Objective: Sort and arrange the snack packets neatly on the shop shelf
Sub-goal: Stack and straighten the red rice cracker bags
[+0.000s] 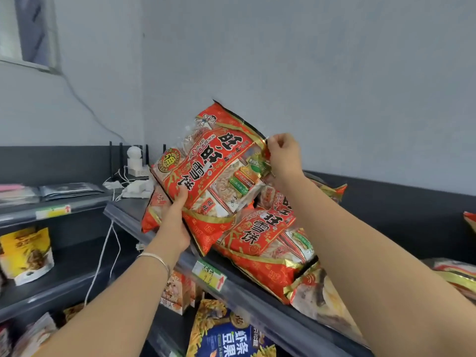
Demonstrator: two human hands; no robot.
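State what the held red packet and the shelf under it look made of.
Red packet: thin glossy plastic film, likely; it crinkles, glints, has clear windows. Shelf: seemingly painted metal, dark grey, smooth with a dull sheen along its edge.

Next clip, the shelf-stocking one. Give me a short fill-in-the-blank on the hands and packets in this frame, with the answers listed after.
1. The left hand and right hand hold up one packet, mainly ____ in colour.
2. The bracelet sits on the ____ wrist.
3. The price tag on the shelf edge shows a red ____.
Answers: red; left; arrow.
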